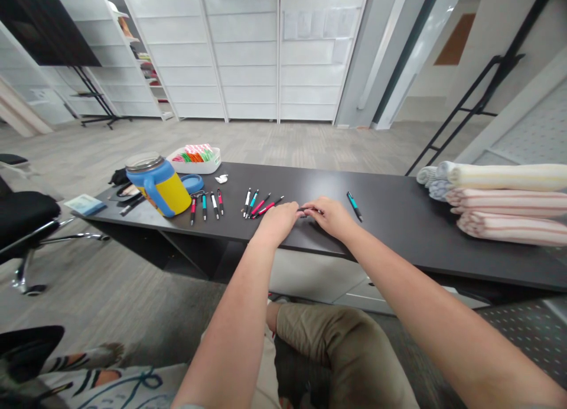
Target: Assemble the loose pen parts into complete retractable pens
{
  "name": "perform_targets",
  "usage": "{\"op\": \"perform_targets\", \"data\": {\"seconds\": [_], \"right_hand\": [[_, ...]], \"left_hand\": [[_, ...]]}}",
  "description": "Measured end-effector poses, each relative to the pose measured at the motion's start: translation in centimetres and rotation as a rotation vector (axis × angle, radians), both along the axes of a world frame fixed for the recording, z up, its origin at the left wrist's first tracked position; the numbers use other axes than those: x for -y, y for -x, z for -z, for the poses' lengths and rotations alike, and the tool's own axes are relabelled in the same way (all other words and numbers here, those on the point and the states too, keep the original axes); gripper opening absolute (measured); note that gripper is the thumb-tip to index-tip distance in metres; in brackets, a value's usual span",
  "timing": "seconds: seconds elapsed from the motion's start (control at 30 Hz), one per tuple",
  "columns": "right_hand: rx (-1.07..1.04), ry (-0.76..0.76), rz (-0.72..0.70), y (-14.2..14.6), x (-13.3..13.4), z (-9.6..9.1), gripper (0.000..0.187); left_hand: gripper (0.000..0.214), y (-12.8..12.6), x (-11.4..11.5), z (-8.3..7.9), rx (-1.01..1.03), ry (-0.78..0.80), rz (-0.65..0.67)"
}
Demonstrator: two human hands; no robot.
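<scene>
Above the dark desk, my left hand and my right hand are close together with bent fingers. Between them is a slim dark pen, pinched from both sides; fingers hide much of it. Just left of my left hand lies a loose group of pens, among them a pink pen, a teal pen and a white pen. To the right of my right hand, one teal and black pen lies by itself.
Further left stand a row of pens with a red pen, a yellow and blue jug, a blue ring-shaped lid and a white basket of colourful packets. Crumpled tissue lies nearby. Rolled towels are stacked at right.
</scene>
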State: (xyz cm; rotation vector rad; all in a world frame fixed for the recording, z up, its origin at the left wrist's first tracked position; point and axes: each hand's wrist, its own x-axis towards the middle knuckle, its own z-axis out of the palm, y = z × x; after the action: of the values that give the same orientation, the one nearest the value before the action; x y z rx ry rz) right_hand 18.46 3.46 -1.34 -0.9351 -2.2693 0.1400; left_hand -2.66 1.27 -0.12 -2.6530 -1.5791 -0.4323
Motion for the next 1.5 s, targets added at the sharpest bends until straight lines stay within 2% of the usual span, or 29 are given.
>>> {"op": "perform_targets", "data": {"seconds": [0.3,0.4,0.5,0.6,0.73,0.87,1.07,1.17,1.4,1.5], "right_hand": [[-0.074,-0.003,-0.040,0.0,1.1,0.2,0.019],[-0.069,0.014,-0.007,-0.1,1.5,-0.1,0.019],[-0.017,0.051,0.060,0.1,1.7,-0.3,0.027],[0.021,0.050,0.056,0.2,1.4,-0.3,0.026],[-0.004,0.031,0.072,0.4,1.2,0.0,0.013],[-0.061,0.077,0.093,0.5,1.4,-0.2,0.026],[-0.042,0.125,0.059,0.5,1.4,-0.3,0.015],[-0.095,0.151,0.075,0.5,1.3,-0.2,0.031],[-0.083,0.092,0.059,0.3,1.1,-0.1,0.014],[-0.093,0.122,0.061,0.3,0.9,0.0,0.029]], "left_hand": [[0.052,-0.1,0.3,-0.9,-0.126,0.020,-0.100],[0.048,-0.5,0.1,-1.0,-0.133,0.013,-0.114],[0.047,-0.6,0.0,-1.0,-0.129,-0.001,-0.129],[0.047,-0.5,-0.1,-0.9,-0.121,0.002,-0.132],[0.046,-0.6,-0.2,-0.8,-0.121,0.009,-0.147],[0.047,-0.6,-0.2,-0.7,-0.111,-0.003,-0.167],[0.048,-0.8,-0.2,-0.7,-0.114,0.010,-0.165],[0.048,-1.0,-0.3,-0.6,-0.098,0.006,-0.171],[0.047,-1.3,-0.4,-0.5,-0.087,0.008,-0.177],[0.043,-1.4,-0.4,-0.5,-0.090,0.002,-0.186]]}}
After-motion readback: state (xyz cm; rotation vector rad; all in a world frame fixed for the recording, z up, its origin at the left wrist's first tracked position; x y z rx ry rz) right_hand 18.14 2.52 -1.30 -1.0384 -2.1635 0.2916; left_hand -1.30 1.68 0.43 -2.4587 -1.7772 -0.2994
